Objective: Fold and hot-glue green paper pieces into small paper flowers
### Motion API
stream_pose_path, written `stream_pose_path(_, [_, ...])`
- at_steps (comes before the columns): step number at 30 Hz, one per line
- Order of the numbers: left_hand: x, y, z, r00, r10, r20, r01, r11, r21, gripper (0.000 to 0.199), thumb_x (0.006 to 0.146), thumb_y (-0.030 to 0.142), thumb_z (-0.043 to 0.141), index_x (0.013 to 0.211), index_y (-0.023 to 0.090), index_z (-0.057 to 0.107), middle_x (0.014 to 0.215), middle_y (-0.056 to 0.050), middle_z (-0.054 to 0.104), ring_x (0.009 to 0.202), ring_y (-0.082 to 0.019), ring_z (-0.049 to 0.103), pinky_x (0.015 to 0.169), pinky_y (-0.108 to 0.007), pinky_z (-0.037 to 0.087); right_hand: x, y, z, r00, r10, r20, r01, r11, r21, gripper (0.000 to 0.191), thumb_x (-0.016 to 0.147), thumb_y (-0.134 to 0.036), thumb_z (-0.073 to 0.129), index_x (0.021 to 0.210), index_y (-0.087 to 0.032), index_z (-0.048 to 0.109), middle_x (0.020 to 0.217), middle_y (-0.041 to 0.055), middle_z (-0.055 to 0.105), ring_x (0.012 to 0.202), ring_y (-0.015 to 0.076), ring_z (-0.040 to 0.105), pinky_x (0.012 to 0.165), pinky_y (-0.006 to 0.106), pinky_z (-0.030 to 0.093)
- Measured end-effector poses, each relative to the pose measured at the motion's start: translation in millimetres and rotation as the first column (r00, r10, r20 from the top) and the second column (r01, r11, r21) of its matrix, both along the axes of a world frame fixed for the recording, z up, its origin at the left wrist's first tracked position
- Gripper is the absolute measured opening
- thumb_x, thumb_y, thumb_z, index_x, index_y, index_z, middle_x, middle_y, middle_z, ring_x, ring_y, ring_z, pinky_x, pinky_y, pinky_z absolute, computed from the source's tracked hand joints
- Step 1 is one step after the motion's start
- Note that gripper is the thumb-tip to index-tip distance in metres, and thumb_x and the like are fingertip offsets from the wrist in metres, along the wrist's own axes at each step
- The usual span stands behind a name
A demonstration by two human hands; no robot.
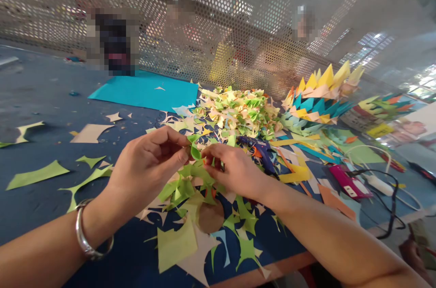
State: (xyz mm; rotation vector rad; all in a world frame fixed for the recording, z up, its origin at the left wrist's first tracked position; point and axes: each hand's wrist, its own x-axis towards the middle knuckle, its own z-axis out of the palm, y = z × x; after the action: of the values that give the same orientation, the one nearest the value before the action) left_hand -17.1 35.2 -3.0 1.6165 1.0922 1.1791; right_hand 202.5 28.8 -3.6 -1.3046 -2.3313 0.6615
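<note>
Between my hands is a small curled piece of bright green paper (195,151). My left hand (146,165), with a silver bangle at its wrist, pinches it between thumb and forefinger. The curled fingers of my right hand (235,167) meet the piece's right edge; the exact hold of those fingertips is partly hidden. Below them lie loose green paper scraps (182,188) and a round brown disc (210,216), partly covered. A dark purple glue gun (260,154) rests just beyond my right hand.
A heap of small folded paper pieces (243,111) lies behind my hands, beside a blue sheet (146,90). Layered pointed paper shapes (320,97) stand at right, near a magenta power strip (350,182) with cables. A perforated metal screen (218,20) borders the table; people are behind it.
</note>
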Motion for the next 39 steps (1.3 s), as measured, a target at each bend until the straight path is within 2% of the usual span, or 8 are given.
stream_pose_path(3, [0.7,-1.9,1.0,1.0,-0.005,0.001,0.005,1.0,-0.018,0.019,0.079,0.04,0.067,0.084,0.022,0.07,0.07,-0.002,0.076,0.062,-0.016,0.071,0.056,-0.025,0.052,2.0,-4.1,10.0,0.991,-0.041,-0.124,0.036,0.998,-0.044,0.024,0.095,-0.029,0.06,0.116,-0.021,0.068,0.099,0.0064,0.075,0.079,0.0201,0.069,0.07,0.035,0.053])
stream_pose_path(7, [1.9,-6.1,-0.4,0.998,-0.025,0.055,0.026,0.999,-0.019,0.017,0.08,0.038,0.07,0.088,0.023,0.07,0.078,-0.004,0.079,0.069,-0.017,0.073,0.059,-0.025,0.054,2.7,-9.6,19.5,0.975,-0.079,-0.209,0.07,0.996,-0.047,0.025,0.093,-0.03,0.063,0.116,-0.023,0.067,0.096,0.0048,0.076,0.086,0.0223,0.072,0.071,0.035,0.054])
stream_pose_path(15, [4.4,-9.5,-4.8,0.986,-0.157,0.059,0.155,0.987,0.03,0.011,0.087,0.034,0.068,0.089,0.024,0.068,0.076,-0.001,0.075,0.063,-0.015,0.068,0.053,-0.024,0.052,0.1,-13.1,18.7,0.943,-0.071,-0.324,0.063,0.997,-0.033,0.024,0.09,-0.025,0.063,0.114,-0.024,0.062,0.095,0.0038,0.075,0.084,0.0206,0.071,0.072,0.036,0.056])
stream_pose_path(21, [1.5,-10.7,-3.5,0.999,-0.044,0.015,0.043,0.997,0.06,0.012,0.086,0.036,0.069,0.088,0.024,0.069,0.076,-0.001,0.075,0.066,-0.016,0.071,0.056,-0.025,0.053,1.2,-12.9,19.6,0.927,-0.094,-0.364,0.078,0.995,-0.058,0.019,0.091,-0.028,0.066,0.109,-0.025,0.062,0.094,0.0018,0.073,0.082,0.0188,0.068,0.075,0.036,0.056])
stream_pose_path(25, [-0.4,-9.3,-5.1,0.994,0.043,-0.1,-0.03,0.991,0.128,0.015,0.088,0.039,0.068,0.09,0.024,0.071,0.083,-0.002,0.078,0.072,-0.017,0.074,0.063,-0.027,0.056,2.2,-13.2,22.2,0.921,-0.101,-0.376,0.088,0.995,-0.052,0.017,0.093,-0.031,0.064,0.108,-0.025,0.063,0.094,0.0017,0.073,0.081,0.0178,0.067,0.074,0.035,0.056])
stream_pose_path(30, [-0.4,-9.0,-7.0,0.98,0.03,-0.199,0.02,0.969,0.245,0.012,0.091,0.033,0.064,0.088,0.025,0.072,0.09,-0.001,0.08,0.079,-0.017,0.076,0.071,-0.027,0.058,2.6,-14.0,23.4,0.894,-0.083,-0.441,0.071,0.997,-0.044,0.015,0.092,-0.027,0.065,0.106,-0.024,0.062,0.092,0.0009,0.072,0.078,0.0159,0.066,0.072,0.033,0.057])
stream_pose_path(34, [-0.1,-9.2,-7.4,0.975,0.032,-0.221,0.047,0.939,0.341,0.011,0.092,0.026,0.061,0.087,0.025,0.072,0.087,0.001,0.079,0.075,-0.013,0.074,0.069,-0.023,0.056,1.8,-15.7,23.5,0.866,-0.047,-0.497,0.044,0.999,-0.017,0.014,0.091,-0.027,0.067,0.104,-0.023,0.061,0.09,0.0009,0.071,0.077,0.015,0.066,0.071,0.032,0.057])
stream_pose_path(39, [0.4,-7.4,-8.0,0.964,0.009,-0.266,0.103,0.909,0.404,0.013,0.093,0.023,0.061,0.086,0.026,0.071,0.084,0.003,0.077,0.074,-0.011,0.072,0.069,-0.02,0.056,-0.4,-18.7,24.6,0.877,-0.038,-0.478,0.045,0.999,0.004,0.016,0.09,-0.024,0.067,0.105,-0.024,0.061,0.091,0.0005,0.071,0.074,0.0141,0.065,0.068,0.031,0.057])
